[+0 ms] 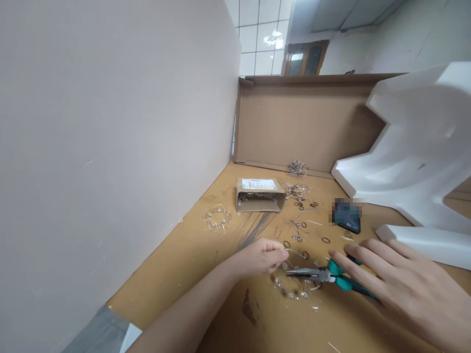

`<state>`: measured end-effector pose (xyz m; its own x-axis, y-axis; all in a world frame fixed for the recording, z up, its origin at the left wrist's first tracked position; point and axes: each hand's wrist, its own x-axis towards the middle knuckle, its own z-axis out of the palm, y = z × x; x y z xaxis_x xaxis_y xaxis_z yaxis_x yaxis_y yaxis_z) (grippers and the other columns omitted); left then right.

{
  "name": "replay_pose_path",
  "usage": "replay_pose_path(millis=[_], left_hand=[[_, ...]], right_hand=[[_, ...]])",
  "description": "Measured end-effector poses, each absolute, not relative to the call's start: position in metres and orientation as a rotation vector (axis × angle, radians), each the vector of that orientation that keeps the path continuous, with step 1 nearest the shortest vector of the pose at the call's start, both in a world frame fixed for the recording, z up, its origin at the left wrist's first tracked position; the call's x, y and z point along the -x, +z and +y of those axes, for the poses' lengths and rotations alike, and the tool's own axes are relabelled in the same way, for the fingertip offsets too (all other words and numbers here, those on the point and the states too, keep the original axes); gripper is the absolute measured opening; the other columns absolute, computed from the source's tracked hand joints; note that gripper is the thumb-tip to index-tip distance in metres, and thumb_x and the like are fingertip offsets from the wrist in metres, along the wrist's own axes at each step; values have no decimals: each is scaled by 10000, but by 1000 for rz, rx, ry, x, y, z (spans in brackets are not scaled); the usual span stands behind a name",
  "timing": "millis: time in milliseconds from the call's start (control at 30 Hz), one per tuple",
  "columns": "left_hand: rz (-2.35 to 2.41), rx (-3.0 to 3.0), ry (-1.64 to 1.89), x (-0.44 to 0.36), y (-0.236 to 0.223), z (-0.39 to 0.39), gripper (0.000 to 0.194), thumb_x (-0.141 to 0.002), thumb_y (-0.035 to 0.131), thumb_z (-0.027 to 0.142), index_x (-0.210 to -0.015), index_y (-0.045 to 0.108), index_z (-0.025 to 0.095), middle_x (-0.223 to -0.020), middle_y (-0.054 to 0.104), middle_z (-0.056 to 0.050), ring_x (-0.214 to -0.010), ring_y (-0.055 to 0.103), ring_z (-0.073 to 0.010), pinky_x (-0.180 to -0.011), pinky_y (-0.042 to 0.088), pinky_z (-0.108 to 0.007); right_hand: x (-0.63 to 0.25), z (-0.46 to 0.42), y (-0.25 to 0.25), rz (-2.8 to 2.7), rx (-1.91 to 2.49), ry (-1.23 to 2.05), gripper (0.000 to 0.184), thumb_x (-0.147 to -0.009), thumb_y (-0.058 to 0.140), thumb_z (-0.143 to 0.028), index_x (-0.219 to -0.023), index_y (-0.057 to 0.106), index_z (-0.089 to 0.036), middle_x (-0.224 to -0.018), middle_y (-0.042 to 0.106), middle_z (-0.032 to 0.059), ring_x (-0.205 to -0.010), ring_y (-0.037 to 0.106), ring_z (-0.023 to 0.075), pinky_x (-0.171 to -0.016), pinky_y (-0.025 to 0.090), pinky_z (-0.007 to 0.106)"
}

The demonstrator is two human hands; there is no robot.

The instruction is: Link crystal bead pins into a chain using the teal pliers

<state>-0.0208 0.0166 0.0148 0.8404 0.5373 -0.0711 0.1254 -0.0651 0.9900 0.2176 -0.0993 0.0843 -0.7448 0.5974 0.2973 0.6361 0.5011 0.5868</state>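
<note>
My left hand (260,257) rests on the wooden table (191,260), its fingers pinched on a thin wire (294,252) near a cluster of clear beads (292,290). Teal-handled needle-nose pliers (333,276) lie just right of it, their jaws pointing toward the pinched wire. Over the pliers' handles my right hand (397,289) spreads flat, fingers stretched out and touching the handles without gripping them. Small dark rings (306,225) are scattered beyond both hands.
A small open cardboard box (259,194) spills straight wires (253,229). A beaded wire loop (217,216) lies at left, a phone (348,215) at right. White foam pieces (415,162) crowd the right side. A cardboard sheet (305,122) stands behind, a white wall (110,147) on the left.
</note>
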Motion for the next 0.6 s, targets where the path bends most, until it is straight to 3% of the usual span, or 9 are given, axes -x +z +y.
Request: replay_pose_path(millis=[367, 600], left_hand=[[499, -1584, 376, 19, 10, 18, 369, -809, 486, 451, -588, 395, 170, -467, 364, 80, -417, 280, -45, -449, 215, -212], [530, -1402, 290, 14, 13, 15, 377, -726, 560, 405, -508, 362, 171, -425, 299, 92, -374, 214, -30, -422, 127, -225]], right_hand=[[-218, -98, 84, -2682, 1058, -1107, 460, -747, 342, 11, -1148, 517, -129, -836, 656, 112, -786, 577, 288, -687, 380, 421], [-216, -104, 80, -2610, 1085, -1004, 470, -769, 336, -9, -1159, 527, -186, -845, 662, 66, -787, 591, 252, -705, 402, 394]])
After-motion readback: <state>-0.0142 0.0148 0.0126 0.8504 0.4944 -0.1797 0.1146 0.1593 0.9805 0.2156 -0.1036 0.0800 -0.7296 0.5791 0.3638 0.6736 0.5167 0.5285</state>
